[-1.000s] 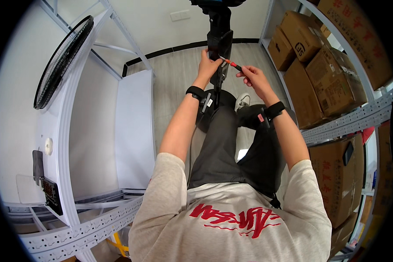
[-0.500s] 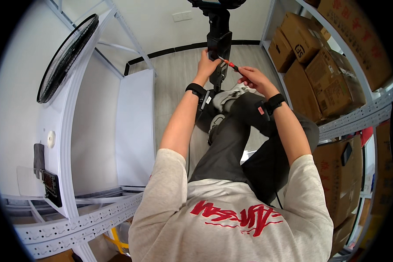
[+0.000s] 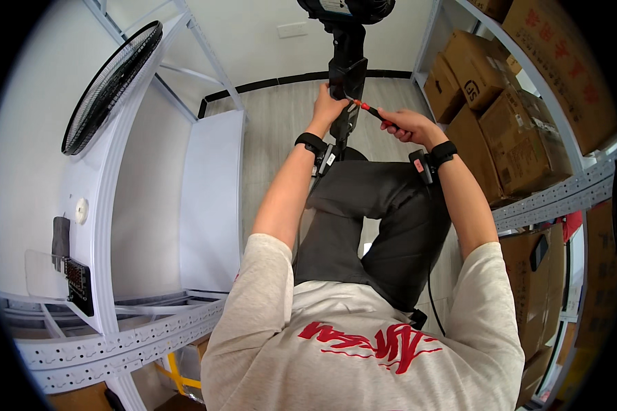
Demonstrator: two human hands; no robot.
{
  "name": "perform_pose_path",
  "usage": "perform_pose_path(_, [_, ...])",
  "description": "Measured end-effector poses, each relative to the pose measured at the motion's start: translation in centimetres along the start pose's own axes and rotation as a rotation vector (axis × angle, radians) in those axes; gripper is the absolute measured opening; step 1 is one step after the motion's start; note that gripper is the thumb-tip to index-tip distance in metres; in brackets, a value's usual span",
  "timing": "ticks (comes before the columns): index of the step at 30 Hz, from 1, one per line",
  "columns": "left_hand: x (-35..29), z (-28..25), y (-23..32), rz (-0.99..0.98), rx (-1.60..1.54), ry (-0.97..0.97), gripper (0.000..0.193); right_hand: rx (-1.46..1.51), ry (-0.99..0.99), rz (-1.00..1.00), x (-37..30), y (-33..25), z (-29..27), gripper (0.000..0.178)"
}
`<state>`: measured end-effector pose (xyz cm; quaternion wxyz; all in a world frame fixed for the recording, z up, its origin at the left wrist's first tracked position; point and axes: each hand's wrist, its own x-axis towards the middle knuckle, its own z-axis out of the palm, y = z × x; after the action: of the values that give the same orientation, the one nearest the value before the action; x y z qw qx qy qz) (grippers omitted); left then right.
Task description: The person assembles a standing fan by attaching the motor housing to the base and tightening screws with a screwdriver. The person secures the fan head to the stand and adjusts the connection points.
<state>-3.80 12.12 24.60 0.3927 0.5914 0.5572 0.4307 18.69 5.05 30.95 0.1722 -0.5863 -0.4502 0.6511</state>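
Observation:
A black upright fan stand (image 3: pixel 347 72) rises in front of me, topped by a bulky dark motor head (image 3: pixel 349 9) that the upper edge cuts off. Against the left side of its column my left hand (image 3: pixel 328 108) is closed, thumb in front, other fingers partly hidden. From the right, my right hand (image 3: pixel 410 127) grips the handle of a red and black screwdriver (image 3: pixel 371 111). The screwdriver's tip end points left at the column, close to my left thumb; whether it touches a screw is too small to tell.
A round black fan grille (image 3: pixel 110 89) leans on the white shelf unit (image 3: pixel 211 205) at left, above a circuit board (image 3: pixel 79 286). Cardboard boxes (image 3: pixel 521 130) fill the right-hand rack. A dark cable (image 3: pixel 432 301) hangs beside my bent legs (image 3: pixel 384 205).
My legs have shifted: the knees are now raised side by side and the shoes are hidden. Both hands stay at the column, the screwdriver slightly lower and farther right in view.

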Motion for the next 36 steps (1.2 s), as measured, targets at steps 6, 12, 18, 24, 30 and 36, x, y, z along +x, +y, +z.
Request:
perform_pose_path(6, [0.7, -0.7, 1.6, -0.178, -0.017, -0.121, 0.071, 0.156, -0.054, 0.035, 1.3, 0.6, 0.0, 0.040])
perform_pose_path(12, [1.6, -0.5, 2.7, -0.278, -0.040, -0.195, 0.076, 0.162, -0.064, 0.053, 2.1, 1.5, 0.0, 0.040])
perform_pose_path(18, [2.3, 1.4, 1.8, -0.390, -0.197, -0.016, 0.075, 0.159, -0.041, 0.019, 2.0, 1.2, 0.8, 0.042])
perform_pose_path(24, [0.4, 0.7, 4.0, -0.533, -0.607, -0.158, 0.049, 0.455, -0.077, -0.031, 0.7, 3.0, 0.0, 0.043])
perform_pose_path(30, [0.0, 0.2, 4.1, -0.566, -0.705, -0.203, 0.028, 0.555, 0.017, -0.114, 1.0, 3.8, 1.1, 0.042])
perform_pose_path(36, [-1.7, 1.0, 1.8, -0.422, -0.837, -0.203, 0.038, 0.538, -0.016, -0.080, 1.7, 4.8, 1.7, 0.044])
